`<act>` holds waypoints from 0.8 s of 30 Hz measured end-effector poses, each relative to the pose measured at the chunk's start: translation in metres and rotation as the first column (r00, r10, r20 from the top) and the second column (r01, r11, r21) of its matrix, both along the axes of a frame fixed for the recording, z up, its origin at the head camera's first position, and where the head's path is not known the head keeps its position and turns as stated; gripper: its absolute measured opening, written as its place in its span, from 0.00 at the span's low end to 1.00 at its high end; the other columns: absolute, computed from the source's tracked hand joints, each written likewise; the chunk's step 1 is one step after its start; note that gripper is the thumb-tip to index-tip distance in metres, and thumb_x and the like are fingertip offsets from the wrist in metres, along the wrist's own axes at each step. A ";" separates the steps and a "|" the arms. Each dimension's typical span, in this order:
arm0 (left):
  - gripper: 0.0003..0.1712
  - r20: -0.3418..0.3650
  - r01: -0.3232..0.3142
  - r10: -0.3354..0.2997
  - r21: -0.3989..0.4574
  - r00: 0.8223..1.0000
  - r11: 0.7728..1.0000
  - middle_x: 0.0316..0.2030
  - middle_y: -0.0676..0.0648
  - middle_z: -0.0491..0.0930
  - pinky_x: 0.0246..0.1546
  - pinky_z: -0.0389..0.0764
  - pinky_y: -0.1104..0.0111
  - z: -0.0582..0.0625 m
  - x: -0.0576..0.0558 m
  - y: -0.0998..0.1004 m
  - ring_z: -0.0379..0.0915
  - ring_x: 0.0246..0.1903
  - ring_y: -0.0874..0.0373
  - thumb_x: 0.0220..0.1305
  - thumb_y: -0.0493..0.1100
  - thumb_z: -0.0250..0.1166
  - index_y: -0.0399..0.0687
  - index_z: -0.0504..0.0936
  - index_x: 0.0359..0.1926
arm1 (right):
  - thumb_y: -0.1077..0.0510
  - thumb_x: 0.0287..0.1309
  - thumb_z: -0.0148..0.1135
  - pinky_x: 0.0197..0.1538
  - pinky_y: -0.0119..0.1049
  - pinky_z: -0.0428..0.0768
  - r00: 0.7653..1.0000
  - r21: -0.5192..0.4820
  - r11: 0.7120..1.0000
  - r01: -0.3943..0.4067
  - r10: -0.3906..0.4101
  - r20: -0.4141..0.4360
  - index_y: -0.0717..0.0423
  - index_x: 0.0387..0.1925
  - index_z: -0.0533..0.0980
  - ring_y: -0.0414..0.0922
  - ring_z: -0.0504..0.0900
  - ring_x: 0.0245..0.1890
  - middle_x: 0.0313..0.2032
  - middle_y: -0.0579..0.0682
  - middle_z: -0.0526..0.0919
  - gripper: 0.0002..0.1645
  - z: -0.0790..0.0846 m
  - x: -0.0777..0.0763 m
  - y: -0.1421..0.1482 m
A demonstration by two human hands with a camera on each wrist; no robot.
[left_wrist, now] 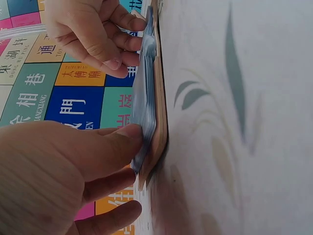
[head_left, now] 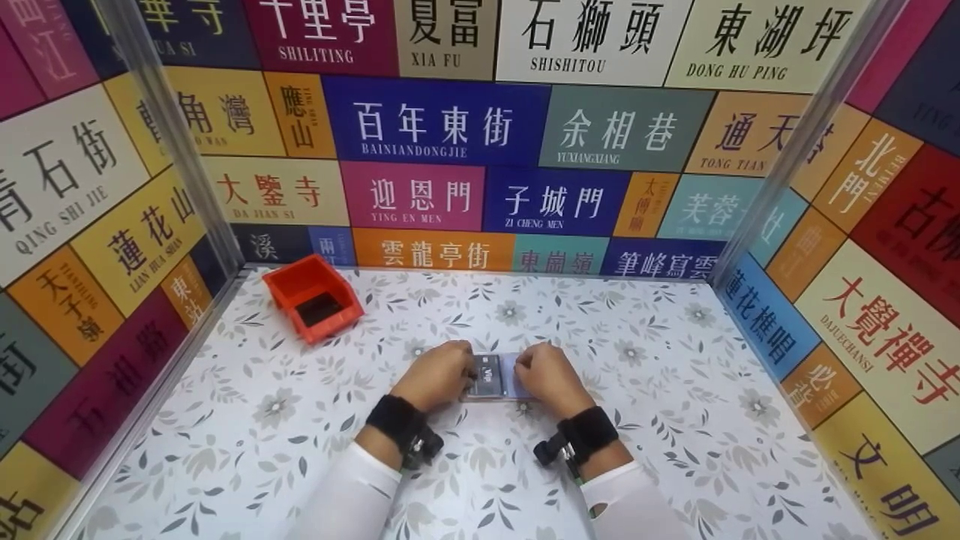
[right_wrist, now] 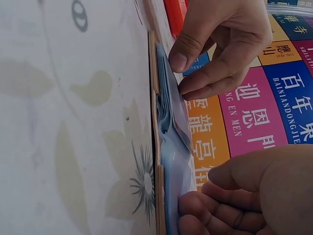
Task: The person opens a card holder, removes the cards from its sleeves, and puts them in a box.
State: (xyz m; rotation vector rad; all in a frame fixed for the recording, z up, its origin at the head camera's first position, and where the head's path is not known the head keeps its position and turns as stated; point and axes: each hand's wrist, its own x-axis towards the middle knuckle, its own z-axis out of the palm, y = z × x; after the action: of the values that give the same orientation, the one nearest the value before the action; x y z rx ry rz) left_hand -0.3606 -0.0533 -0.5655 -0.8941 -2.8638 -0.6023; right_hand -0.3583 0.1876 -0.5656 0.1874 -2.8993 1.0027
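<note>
A card holder (head_left: 511,384) lies spread on the table, its clear plastic sleeves (right_wrist: 176,164) stacked over a thin tan cover (left_wrist: 159,115). A dark card (head_left: 489,377) printed "Vip" shows on its left half. My left hand (head_left: 444,376) pinches the left side of the sleeves, thumb on top and forefinger at the edge. From the right, my right hand (head_left: 551,377) rests its loosely bent fingertips on the clear sleeves, with the thumb (right_wrist: 230,174) held apart from them.
An orange-red bin (head_left: 311,296) with a dark flat thing inside stands at the back left of the flower-patterned table (head_left: 637,465). Panels (head_left: 442,120) printed with place names rise behind and on both sides.
</note>
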 end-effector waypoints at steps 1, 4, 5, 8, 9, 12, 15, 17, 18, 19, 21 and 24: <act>0.08 -0.003 -0.001 0.001 -0.004 1.000 1.000 0.39 0.55 0.82 0.43 0.86 0.58 0.000 0.000 0.000 0.80 0.36 0.56 0.64 0.34 0.76 0.53 0.95 0.37 | 0.62 0.69 0.71 0.57 0.51 0.91 1.000 0.002 1.000 0.004 -0.004 0.008 0.59 0.40 0.93 0.50 0.91 0.42 0.41 0.55 0.96 0.07 0.000 0.000 0.000; 0.03 -0.002 -0.005 0.005 -0.019 1.000 1.000 0.40 0.54 0.83 0.45 0.87 0.57 0.001 0.001 0.000 0.81 0.37 0.55 0.68 0.39 0.77 0.54 0.95 0.39 | 0.61 0.69 0.71 0.59 0.52 0.91 0.999 -0.007 1.000 0.013 -0.013 0.032 0.60 0.42 0.92 0.51 0.92 0.45 0.43 0.57 0.96 0.08 0.001 0.000 0.000; 0.02 -0.003 -0.005 0.005 -0.021 1.000 1.000 0.41 0.53 0.84 0.46 0.87 0.56 0.002 0.001 0.001 0.81 0.38 0.55 0.70 0.42 0.77 0.54 0.95 0.39 | 0.61 0.69 0.71 0.60 0.52 0.90 0.999 -0.012 1.000 0.015 -0.015 0.038 0.61 0.43 0.92 0.52 0.92 0.46 0.44 0.57 0.96 0.09 0.001 0.000 0.000; 0.06 -0.004 -0.005 0.005 -0.025 1.000 1.000 0.42 0.52 0.86 0.47 0.88 0.55 0.002 0.001 0.003 0.82 0.39 0.54 0.72 0.48 0.78 0.54 0.94 0.38 | 0.61 0.69 0.71 0.61 0.52 0.90 0.998 -0.032 0.999 0.024 -0.022 0.054 0.62 0.46 0.92 0.53 0.93 0.49 0.46 0.59 0.96 0.10 0.001 0.000 0.000; 0.08 -0.002 -0.006 0.006 -0.022 1.000 1.000 0.42 0.51 0.87 0.47 0.88 0.55 0.002 0.002 0.004 0.83 0.39 0.53 0.72 0.50 0.78 0.53 0.94 0.38 | 0.61 0.70 0.71 0.62 0.52 0.90 0.998 -0.038 0.999 0.026 -0.023 0.059 0.62 0.46 0.92 0.54 0.93 0.50 0.47 0.59 0.96 0.10 0.001 0.000 0.000; 0.12 -0.015 -0.008 0.008 -0.022 1.000 1.000 0.42 0.50 0.87 0.47 0.88 0.54 0.001 0.002 0.005 0.84 0.39 0.52 0.71 0.53 0.79 0.51 0.92 0.37 | 0.61 0.70 0.71 0.62 0.53 0.90 0.998 -0.047 0.999 0.025 -0.022 0.063 0.62 0.46 0.92 0.55 0.93 0.51 0.47 0.59 0.96 0.10 0.001 0.000 0.001; 0.12 -0.025 0.002 -0.003 -0.022 1.000 1.000 0.42 0.49 0.88 0.48 0.89 0.54 0.001 0.001 0.006 0.84 0.40 0.52 0.70 0.53 0.81 0.50 0.93 0.38 | 0.61 0.69 0.72 0.63 0.53 0.89 0.998 -0.052 0.998 0.022 -0.019 0.060 0.62 0.46 0.92 0.55 0.93 0.51 0.47 0.58 0.96 0.10 -0.001 -0.001 0.001; 0.12 -0.035 0.017 -0.018 -0.024 0.999 1.000 0.43 0.49 0.88 0.49 0.89 0.54 0.000 0.001 0.007 0.85 0.42 0.51 0.70 0.52 0.81 0.50 0.94 0.41 | 0.61 0.69 0.72 0.63 0.53 0.89 0.998 -0.054 0.998 0.021 -0.018 0.053 0.62 0.46 0.92 0.55 0.93 0.51 0.47 0.58 0.96 0.10 -0.001 -0.001 0.002; 0.12 -0.037 0.029 -0.030 -0.023 0.999 0.999 0.44 0.49 0.89 0.51 0.89 0.54 0.000 0.001 0.006 0.86 0.43 0.51 0.70 0.52 0.81 0.50 0.95 0.42 | 0.61 0.69 0.72 0.63 0.53 0.89 0.999 -0.056 0.998 0.021 -0.019 0.050 0.61 0.46 0.92 0.55 0.93 0.51 0.47 0.58 0.96 0.10 -0.001 -0.001 0.002; 0.12 -0.038 0.040 -0.041 -0.020 0.998 0.999 0.45 0.49 0.90 0.52 0.89 0.54 -0.001 0.001 0.006 0.86 0.44 0.50 0.70 0.52 0.81 0.49 0.95 0.44 | 0.61 0.69 0.73 0.63 0.53 0.89 0.999 -0.057 0.998 0.023 -0.020 0.049 0.61 0.46 0.92 0.55 0.93 0.51 0.46 0.58 0.96 0.10 -0.001 -0.001 0.002; 0.13 -0.040 0.058 -0.058 -0.014 0.997 0.998 0.47 0.48 0.90 0.54 0.89 0.54 -0.001 0.001 0.006 0.87 0.47 0.49 0.71 0.51 0.80 0.49 0.96 0.48 | 0.60 0.68 0.73 0.62 0.53 0.89 0.999 -0.054 0.998 0.023 -0.021 0.044 0.61 0.45 0.92 0.54 0.93 0.50 0.46 0.57 0.96 0.10 -0.001 -0.001 0.002; 0.15 -0.039 0.073 -0.073 -0.005 0.997 0.997 0.49 0.48 0.91 0.56 0.89 0.55 -0.002 0.001 0.006 0.87 0.49 0.49 0.70 0.51 0.81 0.49 0.97 0.51 | 0.59 0.69 0.73 0.62 0.53 0.89 0.998 -0.057 0.998 0.031 -0.028 0.054 0.60 0.46 0.92 0.54 0.93 0.50 0.46 0.56 0.96 0.10 -0.001 -0.001 0.002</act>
State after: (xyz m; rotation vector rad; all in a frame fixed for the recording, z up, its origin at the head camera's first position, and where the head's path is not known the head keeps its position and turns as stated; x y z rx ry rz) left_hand -0.3595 -0.0474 -0.5676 -1.0035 -2.8089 -0.5804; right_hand -0.3590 0.1895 -0.5667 0.1164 -2.9075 1.1013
